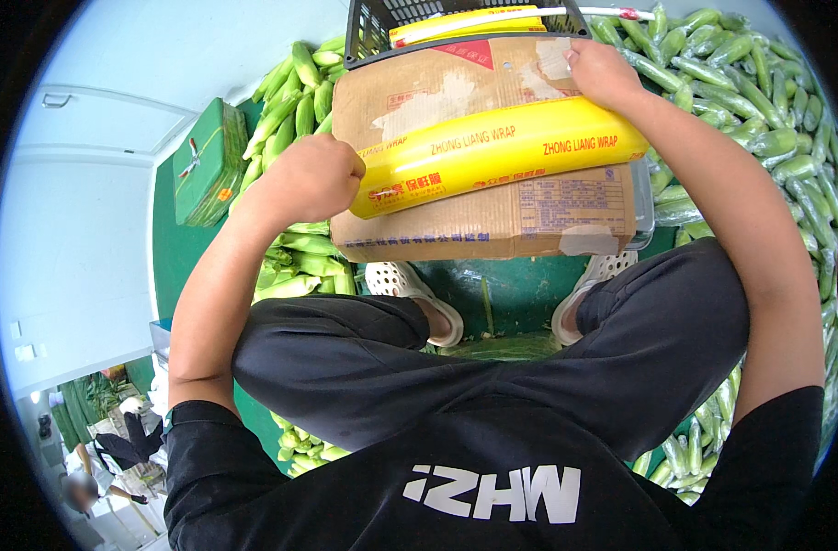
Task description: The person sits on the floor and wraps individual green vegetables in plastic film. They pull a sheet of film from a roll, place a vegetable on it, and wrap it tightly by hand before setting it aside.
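A long yellow cling film box (492,151) lies slanted across a brown cardboard box (419,101) in front of my shins. At the yellow box's left end my left hand (313,174) is closed, its knuckles overlapping that end. Whether it grips the box or a sheet of clear film cannot be made out. My right hand (607,73) is pinched over the cardboard's upper right corner, beyond the yellow box; what lies between its fingertips is too unclear to name. Torn pale patches mark the cardboard top.
Husked corn (295,110) lies left of the cardboard, and many film-wrapped corn ears (759,83) are heaped on the right. A black crate (373,28) with a yellow box and white rod stands behind. A green box (208,165) sits far left. Another person (93,491) is at lower left.
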Available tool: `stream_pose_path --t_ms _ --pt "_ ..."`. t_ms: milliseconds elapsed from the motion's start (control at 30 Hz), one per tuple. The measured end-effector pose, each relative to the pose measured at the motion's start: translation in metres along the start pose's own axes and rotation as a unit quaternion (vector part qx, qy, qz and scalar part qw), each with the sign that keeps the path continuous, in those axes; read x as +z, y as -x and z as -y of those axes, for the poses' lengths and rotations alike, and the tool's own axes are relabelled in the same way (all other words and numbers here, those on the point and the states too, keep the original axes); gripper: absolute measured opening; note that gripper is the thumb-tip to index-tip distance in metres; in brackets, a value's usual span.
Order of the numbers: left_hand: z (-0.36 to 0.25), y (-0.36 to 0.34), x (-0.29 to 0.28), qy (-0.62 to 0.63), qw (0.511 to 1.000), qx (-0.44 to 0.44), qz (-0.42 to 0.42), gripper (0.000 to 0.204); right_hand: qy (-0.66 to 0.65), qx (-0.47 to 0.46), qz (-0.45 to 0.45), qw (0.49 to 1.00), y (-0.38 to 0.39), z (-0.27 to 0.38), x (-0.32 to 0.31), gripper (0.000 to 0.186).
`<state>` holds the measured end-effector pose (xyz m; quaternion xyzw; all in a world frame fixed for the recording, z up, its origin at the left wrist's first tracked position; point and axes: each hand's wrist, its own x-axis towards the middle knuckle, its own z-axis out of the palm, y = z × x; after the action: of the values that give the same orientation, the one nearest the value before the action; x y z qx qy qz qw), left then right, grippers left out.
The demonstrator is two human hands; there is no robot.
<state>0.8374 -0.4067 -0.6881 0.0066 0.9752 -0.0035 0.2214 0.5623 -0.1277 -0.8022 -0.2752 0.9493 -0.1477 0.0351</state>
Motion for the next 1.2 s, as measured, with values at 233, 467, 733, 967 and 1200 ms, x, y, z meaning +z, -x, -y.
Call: stream_pose_path --t_ms 233,467,733,967,1200 --pt "0.018 -0.002 0.004 -0.03 0.992 -0.002 -0.121 0.016 0.001 -0.035 -0.013 0.999 -0.007 -0.007 0.005 0.034" --pt "0.033 -0.011 0.011 -0.066 0.978 -0.044 -0.195 0.017 -0.142 -0.035 -0.044 0.988 -0.006 -0.01 -0.002 0.031" --pt "0.037 -0.028 -0.004 -0.082 0.964 -0.056 -0.248 0.013 -0.297 -0.047 -0.097 0.949 0.004 -0.021 -0.01 0.025" --pt "0.048 -0.027 -0.013 -0.082 0.932 -0.095 -0.341 0.013 -0.47 0.009 -0.085 0.879 0.004 -0.011 -0.029 0.024" --pt "0.001 0.006 -0.038 0.13 0.923 0.03 -0.362 0.012 -0.278 -0.058 0.177 0.942 0.033 0.001 -0.126 0.026"
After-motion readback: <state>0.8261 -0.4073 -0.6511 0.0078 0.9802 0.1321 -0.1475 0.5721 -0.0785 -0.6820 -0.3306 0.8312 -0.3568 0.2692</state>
